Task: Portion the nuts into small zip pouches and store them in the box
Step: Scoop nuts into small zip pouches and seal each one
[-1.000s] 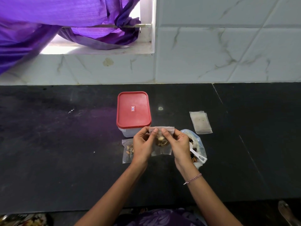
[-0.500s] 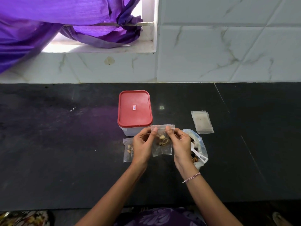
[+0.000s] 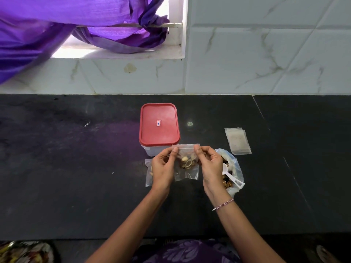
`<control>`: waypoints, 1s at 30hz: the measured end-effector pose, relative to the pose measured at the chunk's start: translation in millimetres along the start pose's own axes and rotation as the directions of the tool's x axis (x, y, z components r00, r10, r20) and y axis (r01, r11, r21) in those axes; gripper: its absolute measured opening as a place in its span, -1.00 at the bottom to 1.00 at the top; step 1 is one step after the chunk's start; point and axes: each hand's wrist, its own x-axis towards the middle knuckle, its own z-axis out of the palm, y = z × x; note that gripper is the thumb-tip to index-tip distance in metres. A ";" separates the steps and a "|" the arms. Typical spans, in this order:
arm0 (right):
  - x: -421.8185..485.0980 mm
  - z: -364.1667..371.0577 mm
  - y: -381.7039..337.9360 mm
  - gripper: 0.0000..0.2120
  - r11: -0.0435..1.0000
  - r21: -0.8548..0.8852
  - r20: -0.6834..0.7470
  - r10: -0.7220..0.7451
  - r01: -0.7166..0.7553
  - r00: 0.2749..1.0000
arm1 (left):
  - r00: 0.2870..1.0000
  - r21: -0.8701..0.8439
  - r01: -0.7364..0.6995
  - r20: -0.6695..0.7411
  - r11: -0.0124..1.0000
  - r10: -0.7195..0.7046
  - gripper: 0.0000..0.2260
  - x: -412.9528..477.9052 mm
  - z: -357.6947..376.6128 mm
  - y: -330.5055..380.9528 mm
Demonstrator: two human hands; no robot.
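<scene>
Head view is all we get, but it shows plenty: the small zip pouch [image 3: 187,168] hangs upright between both hands, just on the near side of the red-lidded box [image 3: 159,128], with a little clump of nuts [image 3: 187,163] sitting around mid-height inside. My read on handling: it's thin clear film, super light and floppy, probably a bit slick, and the nuts will slide around if it tips. So the sensible place to hold it is the stiffer zip strip along the top, which is exactly where it's being held. The left hand [image 3: 161,168] pinches the top left end of that strip, fingers [image 3: 175,150] closed right on it. The right hand [image 3: 210,166] does the same a little in from the top right corner. Both wrists are cocked up, palms roughly facing each other, forearms coming in from the bottom of frame in a V. Looks like zip-sealing to me, so I'd run the pinch along the strip rather than squeeze the belly. Can't tell if the pouch bottom touches the dark surface [image 3: 76,168] or floats just above it. A second filled pouch [image 3: 148,170] lies flat behind the left hand, the big bag [image 3: 234,164] with a white scoop [image 3: 232,177] sits just beside the right hand, and a stack of empty pouches [image 3: 238,141] lies further right. The box's lid is on.
</scene>
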 end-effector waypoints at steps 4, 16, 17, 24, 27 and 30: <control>1.6 4.2 11.7 -0.86 0.998 -0.018 -0.037 0.057 -0.058 0.998 | 0.999 0.017 -0.007 0.047 1.000 0.006 -0.83 -2.6 -9.6 -2.1; -16.7 15.2 47.5 -0.80 0.953 -0.064 0.162 0.304 -0.297 0.939 | 0.978 0.184 0.110 -0.193 0.977 -0.074 -0.94 -1.9 -73.5 -38.7; -17.3 17.2 51.1 -0.80 0.948 -0.083 0.178 0.317 -0.307 0.931 | 0.973 0.207 0.134 -0.214 0.969 -0.089 -0.95 -0.8 -78.6 -43.4; -8.6 35.2 75.1 -0.90 0.932 -0.287 0.101 0.261 -0.223 0.960 | 0.945 0.384 0.200 -0.319 0.901 -0.074 -0.96 9.5 -91.4 -57.6; -4.1 42.0 77.6 -0.89 0.906 -0.405 0.119 0.181 -0.119 0.976 | 0.942 0.446 0.216 -0.328 0.869 -0.065 -0.93 16.5 -94.0 -57.3; -4.4 44.4 79.0 -0.91 0.891 -0.453 0.154 0.121 -0.039 0.981 | 0.951 0.580 0.178 -0.309 0.795 0.013 -0.89 19.8 -96.8 -58.0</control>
